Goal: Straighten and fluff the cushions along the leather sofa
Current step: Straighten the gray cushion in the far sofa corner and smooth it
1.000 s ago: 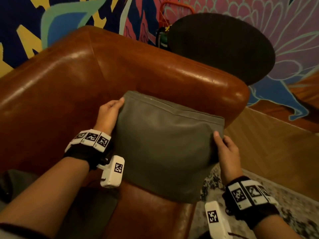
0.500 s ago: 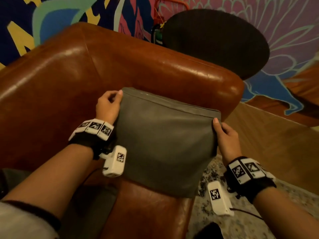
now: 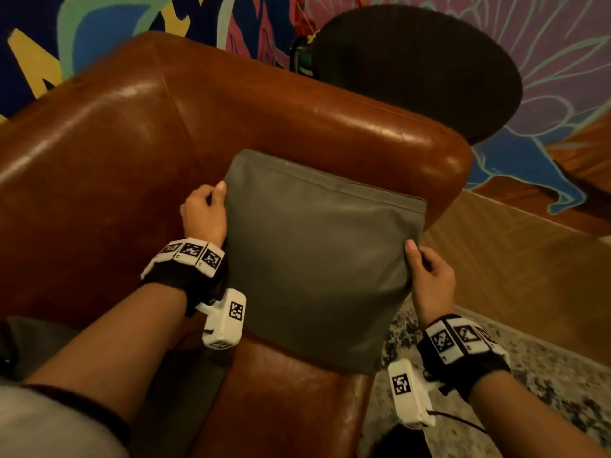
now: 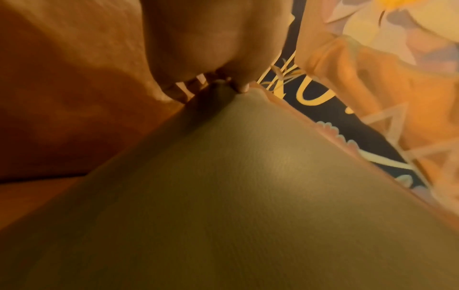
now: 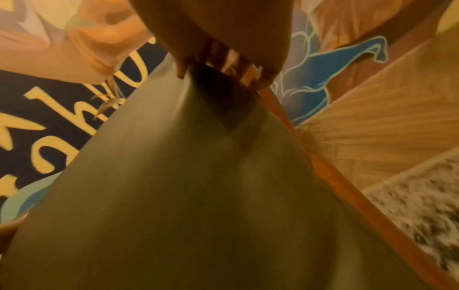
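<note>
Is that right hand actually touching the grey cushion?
Touching. The head view shows the right hand gripping the grey cushion's side edge, thumb on its front.

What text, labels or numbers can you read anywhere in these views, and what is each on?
Mural: big yellow painted letters, perhaps "kh", blurred and cut off by the cushion; no whole word reads.
Wrist bands: black-and-white square code markers only, no letters or numbers.
Cushion and sofa: no label or brand visible.

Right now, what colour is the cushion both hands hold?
Plain grey-olive cushion, no pattern; the head view shows it best.
</note>
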`<state>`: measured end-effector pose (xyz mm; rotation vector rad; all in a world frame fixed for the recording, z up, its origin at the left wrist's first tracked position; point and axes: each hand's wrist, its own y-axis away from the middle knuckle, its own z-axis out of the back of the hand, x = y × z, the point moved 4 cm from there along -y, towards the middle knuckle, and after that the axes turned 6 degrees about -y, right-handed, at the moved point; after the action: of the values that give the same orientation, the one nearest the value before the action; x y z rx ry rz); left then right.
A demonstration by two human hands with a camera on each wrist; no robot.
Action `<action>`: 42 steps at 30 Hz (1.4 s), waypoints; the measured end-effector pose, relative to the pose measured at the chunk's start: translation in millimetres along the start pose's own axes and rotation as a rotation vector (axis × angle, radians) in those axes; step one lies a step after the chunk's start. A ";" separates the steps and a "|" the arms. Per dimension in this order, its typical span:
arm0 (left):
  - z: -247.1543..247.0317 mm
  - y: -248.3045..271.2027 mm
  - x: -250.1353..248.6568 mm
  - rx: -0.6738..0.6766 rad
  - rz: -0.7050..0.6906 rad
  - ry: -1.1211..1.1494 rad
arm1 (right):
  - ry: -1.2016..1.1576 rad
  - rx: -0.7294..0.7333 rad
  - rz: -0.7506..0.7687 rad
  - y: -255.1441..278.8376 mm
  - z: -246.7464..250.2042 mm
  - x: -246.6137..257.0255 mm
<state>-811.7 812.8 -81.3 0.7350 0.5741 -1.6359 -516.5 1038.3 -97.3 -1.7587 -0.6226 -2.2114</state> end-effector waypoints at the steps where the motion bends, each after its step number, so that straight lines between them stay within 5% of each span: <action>1: 0.8 -0.5 1.0 0.030 0.016 0.020 | -0.029 0.021 -0.039 0.4 -1.4 2.2; 4: 7.7 -2.5 -3.2 0.083 -0.007 0.098 | -0.072 0.081 -0.035 2.0 -1.5 23.0; 10: 35.0 14.1 -18.3 -0.096 -0.113 0.253 | -0.201 0.143 0.165 24.7 1.2 52.6; 15: 24.2 8.7 -13.7 0.119 0.050 0.343 | -0.248 0.143 -0.119 19.9 -9.8 18.0; 21: 15.4 -7.5 -56.7 0.313 0.210 0.412 | -0.211 0.098 -0.226 -9.0 -19.4 44.4; 27: 12.6 -23.1 -59.2 0.221 0.188 0.420 | -0.364 0.075 -0.221 -1.1 -19.1 47.3; 32: 9.7 -33.4 -61.1 0.238 0.314 0.363 | -0.408 0.095 -0.406 -5.8 -18.9 49.1; 38: 18.0 -49.1 -71.0 0.072 0.131 0.119 | -0.311 0.144 -0.331 -10.6 -8.3 67.0; 42: 13.9 -37.0 -65.4 0.238 0.156 0.175 | -0.275 0.125 -0.347 -9.9 -11.3 61.2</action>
<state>-843.2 853.6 -24.8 1.0800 0.4365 -1.5186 -545.5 1045.9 -41.8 -2.0323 -1.1802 -2.0899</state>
